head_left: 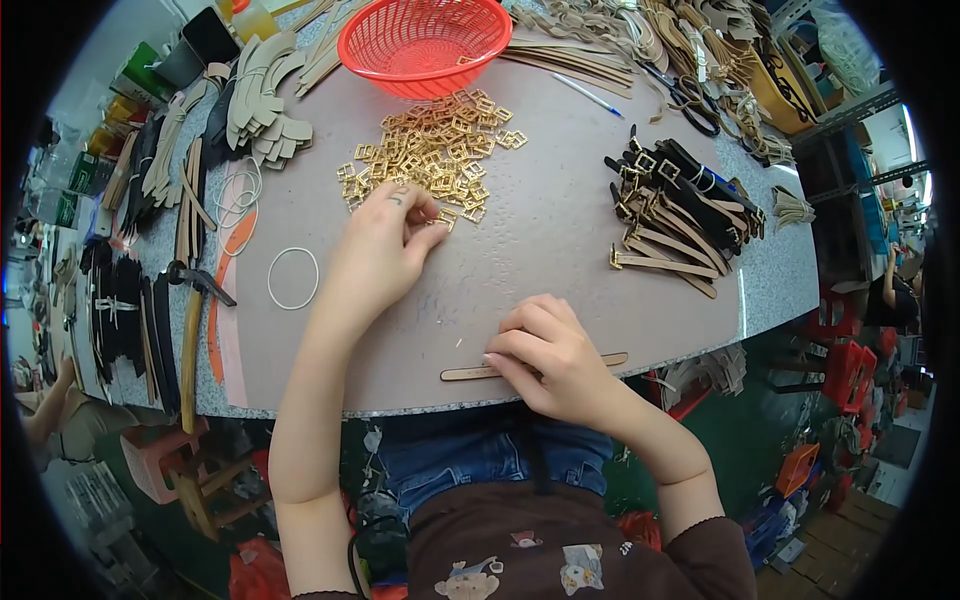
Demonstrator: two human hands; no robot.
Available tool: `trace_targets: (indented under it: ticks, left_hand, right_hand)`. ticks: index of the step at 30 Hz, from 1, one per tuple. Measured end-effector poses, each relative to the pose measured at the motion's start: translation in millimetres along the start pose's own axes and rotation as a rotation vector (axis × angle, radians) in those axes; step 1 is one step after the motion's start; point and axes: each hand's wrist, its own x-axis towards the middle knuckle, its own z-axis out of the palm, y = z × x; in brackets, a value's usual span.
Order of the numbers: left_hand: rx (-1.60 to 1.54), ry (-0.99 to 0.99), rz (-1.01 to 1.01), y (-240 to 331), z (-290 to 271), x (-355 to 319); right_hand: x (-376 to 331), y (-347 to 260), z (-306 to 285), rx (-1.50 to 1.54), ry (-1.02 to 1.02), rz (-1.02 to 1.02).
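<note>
**Buckle in one hand, strap under the other**

Your left hand (385,245) sits at the centre of the frame, fingertips pinched shut on one small gold buckle (443,220) at the near edge of the buckle pile (435,150), which lies just below the red basket (425,42) at the top. Your right hand (555,360), lower centre, presses its fingers down on a single tan strap (470,373) lying flat along the near edge of the desk (540,230); that grip is closed down onto the strap, not wrapped around it.

The buckle looks like light, stiff metal, smooth and likely to slip, so I judge a fingertip pinch across its frame bars the surest hold. The strap looks thin, flexible and light; it should bend if lifted by one end, so holding it flat near its middle, as you do, seems sound.

Counts: one buckle pinched, one strap under your right hand, one basket. The loose buckles are too many and too overlapped to count, several dozen at a guess. At the right of the frame lies a heap of finished straps (680,215), black and tan with buckles on, perhaps a dozen or more. One white ring (293,278) lies left of your left hand
</note>
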Motion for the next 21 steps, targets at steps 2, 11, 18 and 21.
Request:
trace_targets:
  ticks: [2,11,18,21]
  left_hand:
    - [0.051,0.022,0.067,0,0,0]
    - [-0.514,-0.071,-0.358,26,-28,-43]
    - [-0.434,0.022,-0.325,40,-23,-87]
    - [-0.606,0.001,-0.417,42,-23,-96]
  right_hand:
    - [1,-1,-1,0.001,0.001,-0.006]
    - [-12,-4,4,-0.155,-0.055,-0.089]
    - [6,-10,3,-0.346,-0.119,-0.162]
    - [24,-3,-4,0.100,-0.039,0.125]
